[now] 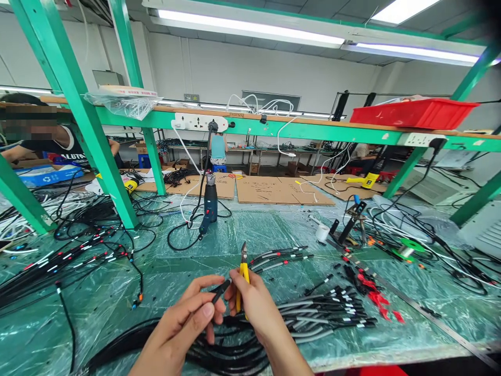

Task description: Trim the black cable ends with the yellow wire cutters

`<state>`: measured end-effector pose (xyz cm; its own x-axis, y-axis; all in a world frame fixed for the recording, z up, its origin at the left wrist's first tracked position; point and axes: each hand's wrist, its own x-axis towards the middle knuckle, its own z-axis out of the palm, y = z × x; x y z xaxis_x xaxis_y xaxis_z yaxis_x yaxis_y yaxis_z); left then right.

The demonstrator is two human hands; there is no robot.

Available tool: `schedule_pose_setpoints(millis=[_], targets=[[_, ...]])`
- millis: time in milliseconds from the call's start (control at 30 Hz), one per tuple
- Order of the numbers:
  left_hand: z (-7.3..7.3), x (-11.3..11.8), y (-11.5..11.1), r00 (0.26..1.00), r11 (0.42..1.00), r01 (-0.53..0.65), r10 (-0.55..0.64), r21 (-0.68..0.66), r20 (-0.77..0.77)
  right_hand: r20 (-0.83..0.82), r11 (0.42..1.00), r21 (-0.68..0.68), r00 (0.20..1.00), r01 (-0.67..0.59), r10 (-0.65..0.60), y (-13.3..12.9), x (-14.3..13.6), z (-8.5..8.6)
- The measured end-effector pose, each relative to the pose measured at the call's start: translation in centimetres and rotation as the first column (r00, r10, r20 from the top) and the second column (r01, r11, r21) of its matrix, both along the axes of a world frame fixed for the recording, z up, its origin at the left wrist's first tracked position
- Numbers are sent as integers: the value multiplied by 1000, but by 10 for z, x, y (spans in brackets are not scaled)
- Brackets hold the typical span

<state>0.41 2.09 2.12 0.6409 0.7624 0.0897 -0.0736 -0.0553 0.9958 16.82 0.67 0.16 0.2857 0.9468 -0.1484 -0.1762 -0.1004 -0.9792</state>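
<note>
Near the bottom centre, my left hand (pixel 186 318) pinches a short black cable end (pixel 221 290) between thumb and fingers. My right hand (pixel 252 297) is closed around yellow-handled cutters (pixel 244 271), whose metal jaws point up and away from me. Its thumb and forefinger meet at the tip of the same cable end. Below both hands lies a thick bundle of black and grey cables (pixel 313 313), fanning out to the right with white marks near the ends. A few grey cables with red bands (pixel 276 257) rest just beyond the cutters.
A heat gun (pixel 210 203) stands beyond my hands. Black cables (pixel 74 256) cover the left side. To the right are a metal ruler (pixel 426 313), red scraps (pixel 378 297), a green spool (pixel 407 249) and a small metal fixture (pixel 352 222). A person (pixel 58 136) sits far left.
</note>
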Motion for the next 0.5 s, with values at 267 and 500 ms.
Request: schedule_pose_setpoints(millis=[267, 500], targets=[[9, 6, -3, 994, 994, 90, -87, -53, 66, 85, 998, 21, 995, -51, 50, 1, -11, 3], [11, 1, -2, 998, 998, -29, 25, 58, 59, 330, 994, 85, 943, -72, 40, -14, 2, 9]])
